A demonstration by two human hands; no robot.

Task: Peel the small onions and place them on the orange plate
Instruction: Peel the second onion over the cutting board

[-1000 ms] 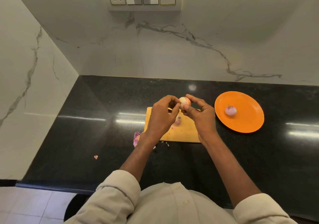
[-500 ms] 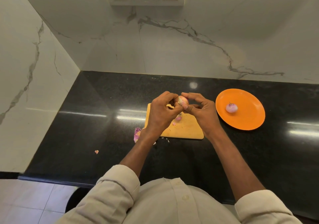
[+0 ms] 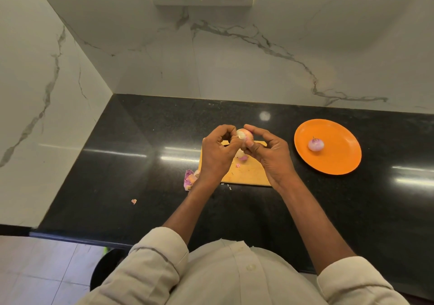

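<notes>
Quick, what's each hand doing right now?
Left hand: fingers pinching the small onion.
Right hand: fingers curled round the same onion, holding it.

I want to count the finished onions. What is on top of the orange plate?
One peeled onion lies on the orange plate, left of its middle. Nothing covers the plate.

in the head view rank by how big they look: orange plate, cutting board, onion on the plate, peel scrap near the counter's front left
1. Cutting board, though the hands hide part of it, and orange plate: too close to rank.
2. Onion on the plate.
3. Peel scrap, smallest.
</notes>
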